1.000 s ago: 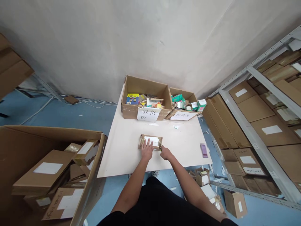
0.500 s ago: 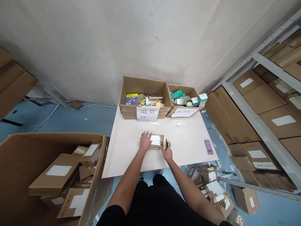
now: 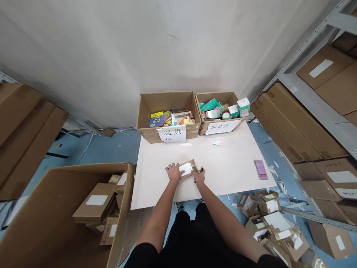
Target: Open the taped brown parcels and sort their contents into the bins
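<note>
A small cardboard box (image 3: 186,168) with a white label and clear tape lies on the white table (image 3: 223,156), turned at an angle. Wrapped over its left end, my left hand (image 3: 173,172) holds it against the tabletop. My right hand (image 3: 199,176) is closed around a yellow and black utility knife (image 3: 201,169) at the right end of the box. The fingers of that hand touch the box's taped edge; the blade is too small to make out.
Behind stand two open cartons with paper signs, the left carton (image 3: 150,134) holding books, the right carton (image 3: 234,128) small green-and-white boxes. A big carton (image 3: 122,216) of parcels stands left. Opened boxes (image 3: 276,223) lie on the floor by the shelf (image 3: 315,100).
The small box has turned, its right end swinging away from me. My right hand, with the utility knife, has come up against that end. The camera view has shifted.
</note>
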`<move>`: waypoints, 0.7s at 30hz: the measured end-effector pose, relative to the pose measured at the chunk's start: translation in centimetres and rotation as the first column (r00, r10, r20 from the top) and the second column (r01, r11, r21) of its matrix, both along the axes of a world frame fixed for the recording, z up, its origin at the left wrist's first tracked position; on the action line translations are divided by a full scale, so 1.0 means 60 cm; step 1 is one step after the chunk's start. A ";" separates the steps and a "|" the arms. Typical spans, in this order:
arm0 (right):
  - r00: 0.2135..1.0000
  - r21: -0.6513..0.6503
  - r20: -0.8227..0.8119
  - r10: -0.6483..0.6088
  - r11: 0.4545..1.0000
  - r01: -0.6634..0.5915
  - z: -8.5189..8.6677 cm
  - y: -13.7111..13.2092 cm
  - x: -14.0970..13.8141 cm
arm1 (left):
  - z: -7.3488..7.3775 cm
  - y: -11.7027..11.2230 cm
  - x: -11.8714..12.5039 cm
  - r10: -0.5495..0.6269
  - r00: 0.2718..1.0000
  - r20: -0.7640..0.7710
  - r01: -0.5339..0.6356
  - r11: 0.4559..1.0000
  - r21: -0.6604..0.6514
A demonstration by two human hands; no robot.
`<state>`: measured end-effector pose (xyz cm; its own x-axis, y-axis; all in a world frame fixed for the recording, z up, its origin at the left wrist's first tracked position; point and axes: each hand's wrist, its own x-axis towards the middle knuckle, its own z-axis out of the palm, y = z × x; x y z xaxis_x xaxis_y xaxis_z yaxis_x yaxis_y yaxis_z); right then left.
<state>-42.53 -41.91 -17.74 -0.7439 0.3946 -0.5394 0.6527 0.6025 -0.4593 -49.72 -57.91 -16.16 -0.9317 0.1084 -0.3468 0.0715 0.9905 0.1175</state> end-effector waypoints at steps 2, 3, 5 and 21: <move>0.990 -0.042 0.018 -0.137 0.990 0.137 -0.001 0.028 -0.012 | -0.003 0.019 0.027 0.005 1.000 0.009 -0.005 1.000 -0.027; 0.984 -0.056 0.016 -0.177 0.983 0.177 0.000 0.043 -0.018 | -0.004 0.031 0.041 0.007 1.000 0.023 -0.006 0.999 -0.034; 0.984 -0.083 -0.014 -0.178 0.981 0.176 0.004 0.074 -0.028 | -0.007 0.061 0.069 0.021 0.998 0.057 -0.019 0.999 -0.039; 0.910 0.032 -0.144 0.388 0.921 -0.387 0.100 0.207 0.022 | -0.014 0.204 0.133 0.195 0.918 0.346 -0.297 0.916 0.271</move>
